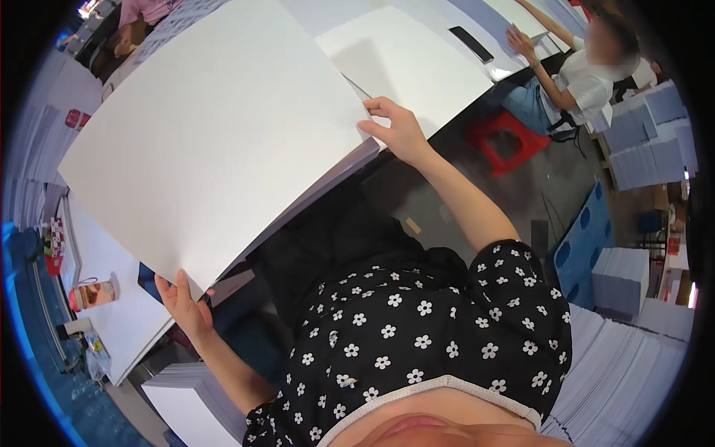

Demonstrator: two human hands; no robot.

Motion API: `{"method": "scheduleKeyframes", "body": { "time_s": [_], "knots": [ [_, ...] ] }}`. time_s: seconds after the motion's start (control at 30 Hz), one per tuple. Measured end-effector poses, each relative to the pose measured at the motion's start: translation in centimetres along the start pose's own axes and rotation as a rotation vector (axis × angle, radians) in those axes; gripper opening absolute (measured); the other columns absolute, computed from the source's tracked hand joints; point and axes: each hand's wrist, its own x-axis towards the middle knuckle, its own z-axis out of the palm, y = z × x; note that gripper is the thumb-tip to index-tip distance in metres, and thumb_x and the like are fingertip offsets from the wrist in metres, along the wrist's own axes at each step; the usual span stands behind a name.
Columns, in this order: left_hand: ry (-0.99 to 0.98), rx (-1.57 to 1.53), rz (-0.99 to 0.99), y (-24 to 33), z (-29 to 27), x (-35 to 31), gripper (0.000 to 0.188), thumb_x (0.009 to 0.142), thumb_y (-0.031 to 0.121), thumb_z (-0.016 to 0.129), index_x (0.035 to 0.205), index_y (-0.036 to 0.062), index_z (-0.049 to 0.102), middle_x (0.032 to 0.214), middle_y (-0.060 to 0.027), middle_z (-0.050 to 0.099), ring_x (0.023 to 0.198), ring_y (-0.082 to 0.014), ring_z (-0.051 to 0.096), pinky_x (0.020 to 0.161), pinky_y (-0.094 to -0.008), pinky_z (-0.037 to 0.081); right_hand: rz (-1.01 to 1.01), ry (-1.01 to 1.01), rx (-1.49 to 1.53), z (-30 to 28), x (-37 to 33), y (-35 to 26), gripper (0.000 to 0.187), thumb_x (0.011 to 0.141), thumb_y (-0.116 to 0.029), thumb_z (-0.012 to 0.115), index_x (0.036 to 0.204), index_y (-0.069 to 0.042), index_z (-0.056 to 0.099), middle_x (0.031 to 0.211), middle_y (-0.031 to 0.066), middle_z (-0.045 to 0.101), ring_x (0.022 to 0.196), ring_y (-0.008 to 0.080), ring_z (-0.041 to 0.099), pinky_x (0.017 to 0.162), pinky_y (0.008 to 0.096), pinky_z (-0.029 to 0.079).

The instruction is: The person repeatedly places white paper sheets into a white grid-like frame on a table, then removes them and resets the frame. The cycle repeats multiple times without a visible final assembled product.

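A large white sheet of paper or board (201, 134) lies tilted in front of me, its near edge running from lower left up to the right. My left hand (188, 307) is closed at the sheet's near left corner, with some fingers over the edge and others partly hidden. At the right edge, my right hand (400, 132) pinches the sheet between thumb and fingers. More sheets show just under its near edge. A second white stack (406, 63) lies beyond my right hand, with a dark shadow falling on it.
A black phone (471, 45) rests on the far right of the table. A person in white (596, 82) works there, near a red stool (508, 141). Another person in pink (141, 11) is at far left. A bottle (92, 295) stands at left; paper stacks (622, 279) stand right.
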Motion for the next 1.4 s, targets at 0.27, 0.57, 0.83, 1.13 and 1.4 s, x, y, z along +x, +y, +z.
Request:
{"method": "scheduleKeyframes", "body": {
  "time_s": [0.27, 0.57, 0.83, 1.13, 1.4],
  "knots": [
    [-0.053, 0.014, -0.084, -1.2, -0.5, 1.4, 0.037, 0.099, 0.007, 0.052, 0.135, 0.0078, 0.043, 0.107, -0.008, 0.065, 0.073, -0.0138, 0.065, 0.043, -0.024, 0.044, 0.045, -0.11, -0.124, -1.2, -0.8, 4.1, 0.035, 0.086, -0.024, 0.074, 0.114, -0.005, 0.071, 0.121, 0.0146, 0.067, 0.113, 0.0275, 0.064, 0.096, 0.0326, 0.049],
    [-0.069, 0.033, -0.086, -1.2, -0.5, 2.3, 0.038, 0.1, 0.007, 0.051, 0.136, 0.007, 0.043, 0.108, -0.0091, 0.064, 0.074, -0.0149, 0.065, 0.043, -0.0254, 0.047, 0.169, -0.163, -0.284, -1.1, -0.5, 3.2, 0.037, 0.086, -0.033, 0.073, 0.117, -0.012, 0.072, 0.078, 0.011, 0.073, 0.064, 0.018, 0.068, 0.072, 0.0301, 0.053],
    [-0.073, 0.045, -0.105, -1.5, -0.8, 2.4, 0.038, 0.1, 0.007, 0.052, 0.136, 0.0067, 0.042, 0.108, -0.0097, 0.064, 0.075, -0.0155, 0.065, 0.043, -0.0257, 0.047, 0.217, -0.186, -0.284, -1.0, -0.6, 2.8, 0.036, 0.087, -0.031, 0.073, 0.117, -0.011, 0.071, 0.077, 0.0111, 0.072, 0.07, 0.0183, 0.068, 0.074, 0.031, 0.052],
    [-0.08, 0.065, -0.087, -1.4, -0.3, 2.6, 0.039, 0.1, 0.009, 0.052, 0.137, 0.0064, 0.04, 0.108, -0.0102, 0.063, 0.077, -0.0159, 0.064, 0.046, -0.0268, 0.047, 0.086, -0.107, -0.305, -0.3, -1.4, 3.3, 0.034, 0.087, -0.023, 0.072, 0.118, -0.007, 0.069, 0.101, 0.0137, 0.073, 0.088, 0.0274, 0.07, 0.081, 0.0332, 0.053],
    [-0.089, 0.075, -0.07, -1.9, -0.8, 2.8, 0.04, 0.1, 0.009, 0.052, 0.138, 0.0049, 0.039, 0.113, -0.0113, 0.063, 0.08, -0.0159, 0.066, 0.049, -0.0269, 0.053, -0.276, 0.155, -0.561, 1.3, -3.7, 2.6, 0.059, 0.087, -0.029, 0.07, 0.137, -0.008, 0.049, 0.14, 0.0159, 0.052, 0.123, 0.0318, 0.053, 0.101, 0.044, 0.039]
  ]
}}
